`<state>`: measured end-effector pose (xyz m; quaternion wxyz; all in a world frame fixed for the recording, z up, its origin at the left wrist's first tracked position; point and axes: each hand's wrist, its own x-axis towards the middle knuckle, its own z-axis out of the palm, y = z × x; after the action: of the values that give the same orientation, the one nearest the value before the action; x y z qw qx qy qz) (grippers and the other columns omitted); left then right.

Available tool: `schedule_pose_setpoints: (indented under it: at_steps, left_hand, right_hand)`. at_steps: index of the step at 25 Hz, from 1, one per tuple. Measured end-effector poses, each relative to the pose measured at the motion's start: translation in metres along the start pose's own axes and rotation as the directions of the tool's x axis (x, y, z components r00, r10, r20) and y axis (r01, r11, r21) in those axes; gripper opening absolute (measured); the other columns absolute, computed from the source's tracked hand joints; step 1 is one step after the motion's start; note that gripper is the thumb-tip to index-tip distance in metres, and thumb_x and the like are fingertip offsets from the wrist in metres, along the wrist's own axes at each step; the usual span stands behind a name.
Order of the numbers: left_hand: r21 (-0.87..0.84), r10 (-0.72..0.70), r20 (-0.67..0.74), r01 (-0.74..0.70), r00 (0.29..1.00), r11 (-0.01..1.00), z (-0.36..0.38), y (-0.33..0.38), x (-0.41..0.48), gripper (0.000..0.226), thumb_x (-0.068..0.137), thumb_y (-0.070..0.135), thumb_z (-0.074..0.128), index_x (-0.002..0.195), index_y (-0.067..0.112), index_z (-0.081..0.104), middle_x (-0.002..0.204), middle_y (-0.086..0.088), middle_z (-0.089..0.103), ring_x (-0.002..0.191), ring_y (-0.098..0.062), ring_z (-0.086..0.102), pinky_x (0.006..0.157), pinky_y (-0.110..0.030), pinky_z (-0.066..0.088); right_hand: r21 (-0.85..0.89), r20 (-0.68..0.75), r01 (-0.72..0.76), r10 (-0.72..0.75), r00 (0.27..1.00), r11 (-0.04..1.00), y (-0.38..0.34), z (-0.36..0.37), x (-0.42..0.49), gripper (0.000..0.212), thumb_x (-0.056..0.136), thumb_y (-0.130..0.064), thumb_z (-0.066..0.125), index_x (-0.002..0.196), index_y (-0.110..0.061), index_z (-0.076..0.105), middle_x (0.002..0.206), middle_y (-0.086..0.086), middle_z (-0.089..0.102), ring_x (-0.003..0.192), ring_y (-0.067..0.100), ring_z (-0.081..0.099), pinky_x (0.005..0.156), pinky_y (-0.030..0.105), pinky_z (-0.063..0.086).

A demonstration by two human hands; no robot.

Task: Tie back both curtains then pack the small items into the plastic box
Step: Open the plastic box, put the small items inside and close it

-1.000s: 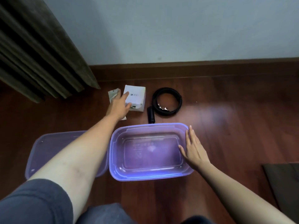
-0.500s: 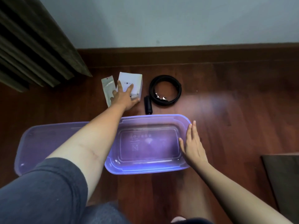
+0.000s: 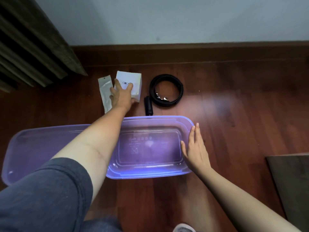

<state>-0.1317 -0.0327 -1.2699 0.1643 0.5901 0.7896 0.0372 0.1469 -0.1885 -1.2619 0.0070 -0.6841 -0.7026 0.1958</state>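
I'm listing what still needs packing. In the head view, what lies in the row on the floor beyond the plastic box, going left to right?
flat white packet → white box, gripped by the left hand → small black stick-shaped item → black coil

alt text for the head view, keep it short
A person's left hand rests on a white box on a wooden floor, while the right hand lies flat against the empty purple plastic box. A flat packet, a black coil and the lid lie nearby.
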Motion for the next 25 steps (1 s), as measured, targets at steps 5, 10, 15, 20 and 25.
schedule_pose_setpoints:
  at_steps: [5, 10, 15, 20, 25]
  left_hand:
    - [0.044, 0.095, -0.089, -0.092, 0.991, 0.995, -0.001, -0.016, 0.002, 0.030, 0.093, 0.004, 0.047, 0.123, 0.011, 0.048, 0.140, -0.024, 0.033, 0.117, -0.047, 0.035, 0.089, -0.046, 0.041]
    - [-0.055, 0.144, -0.062, -0.148, 0.988, 0.988, 0.006, -0.036, 0.007, 0.052, 0.094, 0.003, 0.048, 0.142, 0.023, 0.040, 0.154, -0.019, 0.017, 0.125, -0.045, 0.040, 0.100, -0.043, 0.042]
    - [-0.048, 0.172, -0.104, -0.177, 0.980, 0.983, 0.011, -0.049, 0.006, 0.043, 0.098, 0.008, 0.043, 0.140, 0.020, 0.045, 0.155, -0.017, 0.021, 0.130, -0.043, 0.040, 0.107, -0.040, 0.037]
    - [-0.208, 0.185, -0.298, -0.253, 0.936, 0.945, -0.024, -0.041, -0.021, 0.037, 0.094, 0.012, 0.053, 0.131, 0.011, 0.055, 0.144, -0.025, 0.038, 0.128, -0.039, 0.045, 0.104, -0.036, 0.037]
    - [-0.223, 0.368, -0.623, -0.608, 0.690, 0.762, -0.049, -0.054, -0.136, 0.032, 0.085, 0.006, 0.063, 0.117, 0.000, 0.063, 0.128, -0.019, 0.053, 0.113, -0.017, 0.055, 0.100, -0.013, 0.037]
  right_hand:
    - [-0.021, -0.020, -0.022, 0.022, 1.000, 1.000, -0.001, 0.002, -0.003, 0.082, 0.084, -0.051, 0.014, 0.147, 0.001, 0.012, 0.156, 0.020, 0.010, 0.138, 0.036, 0.030, 0.109, 0.042, 0.032]
    - [-0.039, -0.028, -0.036, 0.035, 0.999, 0.999, -0.004, 0.001, -0.001, 0.080, 0.085, -0.050, 0.016, 0.147, 0.000, 0.013, 0.156, 0.018, 0.011, 0.138, 0.034, 0.031, 0.108, 0.041, 0.033]
    - [-0.023, -0.030, -0.023, 0.023, 0.999, 0.999, -0.003, 0.004, -0.001, 0.069, 0.096, -0.039, 0.036, 0.148, -0.003, 0.008, 0.158, 0.013, 0.004, 0.141, 0.031, 0.025, 0.107, 0.040, 0.034]
    - [0.011, -0.032, -0.022, 0.023, 0.999, 1.000, -0.004, 0.000, -0.003, 0.070, 0.096, -0.035, 0.042, 0.148, -0.004, 0.009, 0.158, 0.012, 0.005, 0.140, 0.031, 0.026, 0.103, 0.041, 0.038]
    - [-0.007, -0.071, -0.009, 0.008, 0.997, 1.000, -0.003, 0.003, -0.002, 0.073, 0.090, -0.047, 0.022, 0.147, -0.001, 0.016, 0.157, 0.016, 0.012, 0.138, 0.032, 0.031, 0.098, 0.040, 0.043]
